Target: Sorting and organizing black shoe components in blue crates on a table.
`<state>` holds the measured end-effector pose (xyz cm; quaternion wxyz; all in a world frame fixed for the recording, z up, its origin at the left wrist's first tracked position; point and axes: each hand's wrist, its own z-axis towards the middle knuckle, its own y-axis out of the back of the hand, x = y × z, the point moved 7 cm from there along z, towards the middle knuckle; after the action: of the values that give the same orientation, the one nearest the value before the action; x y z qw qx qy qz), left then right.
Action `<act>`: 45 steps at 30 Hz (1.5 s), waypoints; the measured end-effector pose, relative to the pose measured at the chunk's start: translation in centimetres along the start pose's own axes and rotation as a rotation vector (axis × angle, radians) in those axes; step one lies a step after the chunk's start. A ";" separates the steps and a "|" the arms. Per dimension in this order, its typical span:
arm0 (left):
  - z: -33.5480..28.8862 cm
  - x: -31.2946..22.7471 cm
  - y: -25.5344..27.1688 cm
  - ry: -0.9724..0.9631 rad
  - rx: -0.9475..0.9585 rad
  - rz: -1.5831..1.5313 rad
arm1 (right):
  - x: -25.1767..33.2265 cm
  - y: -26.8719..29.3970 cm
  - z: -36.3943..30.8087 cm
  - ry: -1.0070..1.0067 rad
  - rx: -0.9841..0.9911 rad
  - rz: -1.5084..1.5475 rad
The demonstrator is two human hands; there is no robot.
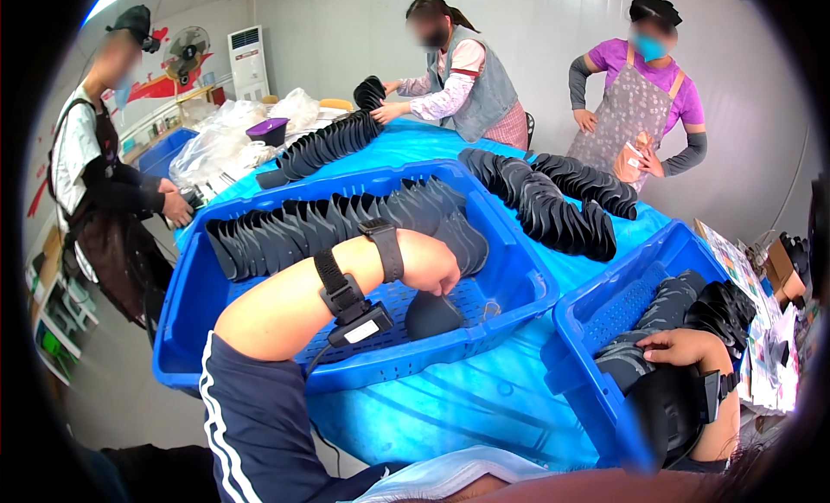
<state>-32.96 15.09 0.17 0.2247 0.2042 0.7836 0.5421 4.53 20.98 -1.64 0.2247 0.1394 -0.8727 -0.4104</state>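
Observation:
My left hand reaches into a large blue plastic crate. Its fingers are closed on the upper edge of a dark grey curved pad, which stands above the crate's perforated floor. Just behind it runs a long row of nested dark grey pads. At the right, my right hand rests on a grey patterned row of pads in a second blue crate. Its fingers are apart; part of the hand is hidden. A smooth black rounded piece lies before my right forearm; whether it is held is unclear.
Rows of black pads lie on the blue-covered table. Across it, one person handles another row. A person stands far right, another at left. Plastic bags lie beyond.

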 end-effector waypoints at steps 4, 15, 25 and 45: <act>0.0 0.2 -0.2 0.015 0.011 0.011 | -0.3 -0.1 0.1 0.000 0.002 -0.002; -0.7 3.8 0.6 0.146 -0.036 0.065 | 0.4 0.3 -0.1 -0.008 -0.027 0.000; -0.1 8.9 0.3 0.265 -0.341 0.046 | 0.4 0.2 0.0 0.015 -0.008 0.009; -0.5 9.2 0.8 0.296 -0.738 0.009 | 1.1 0.4 -0.1 0.001 -0.024 0.029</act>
<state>-40.63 20.16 -0.17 0.1653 0.0328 0.5590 0.8119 3.64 20.66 -0.98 0.2328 0.1241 -0.8696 -0.4174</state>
